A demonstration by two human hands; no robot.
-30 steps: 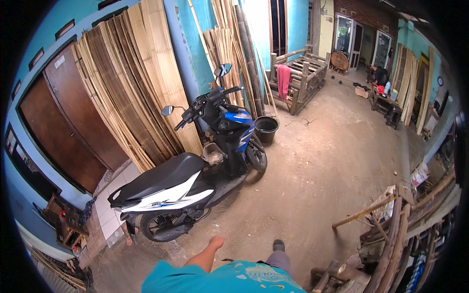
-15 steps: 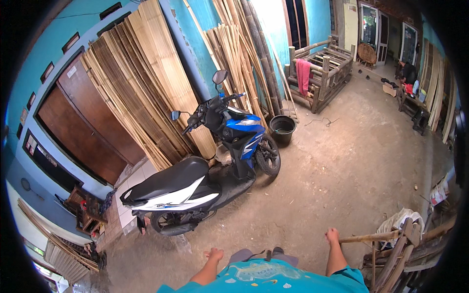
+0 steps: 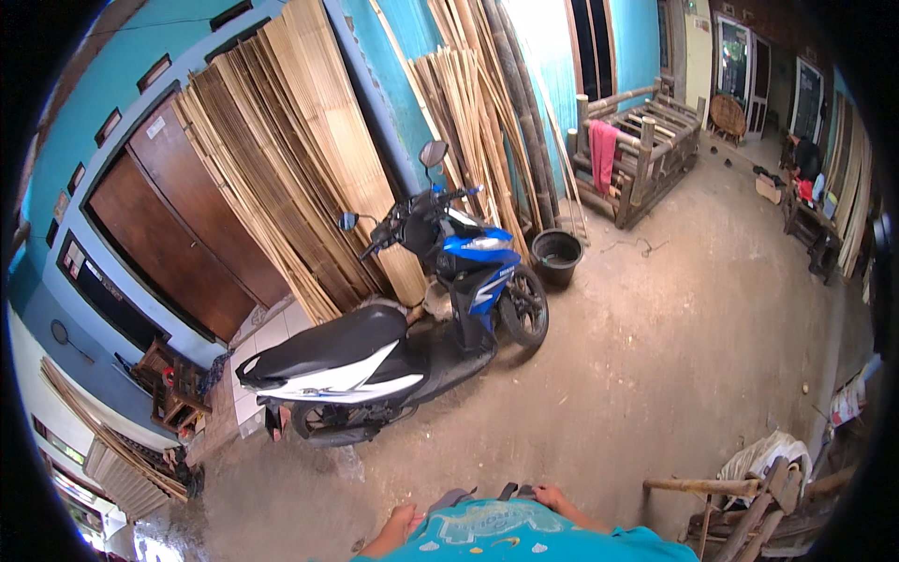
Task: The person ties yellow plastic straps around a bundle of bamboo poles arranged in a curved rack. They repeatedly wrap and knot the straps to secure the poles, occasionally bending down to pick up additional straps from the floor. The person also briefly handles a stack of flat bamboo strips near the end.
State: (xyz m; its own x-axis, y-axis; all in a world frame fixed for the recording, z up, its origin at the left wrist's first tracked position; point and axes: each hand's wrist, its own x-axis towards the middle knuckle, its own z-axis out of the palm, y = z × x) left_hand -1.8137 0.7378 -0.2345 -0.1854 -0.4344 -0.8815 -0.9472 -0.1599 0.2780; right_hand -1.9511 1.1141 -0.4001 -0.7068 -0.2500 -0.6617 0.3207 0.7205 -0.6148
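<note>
Both my hands are low in the view, close to my body. My left hand point(image 3: 404, 518) is beside the left edge of my teal shirt point(image 3: 496, 526), its fingers turned inward and too small to make out. On the other side, my right hand point(image 3: 552, 496) lies by the grey trousers point(image 3: 524, 490) at my waist; its fingertips partly merge with the cloth, so a grip cannot be told. No object shows in either hand. Ahead to the left stands a blue, white and black motor scooter point(image 3: 393, 361), apart from my hands.
A wooden frame with a bamboo pole point(image 3: 702, 485) stands at right. Beyond the scooter are a black bucket point(image 3: 556, 256), leaning bamboo slats point(image 3: 281, 169) and a bamboo bench frame point(image 3: 637, 150) with a pink cloth point(image 3: 602, 155). A person point(image 3: 803, 157) is far right.
My right hand has moved left, away from beside the bamboo pole's end, to my waist. My left hand has dropped lower and turned inward. The scene has shifted slightly right.
</note>
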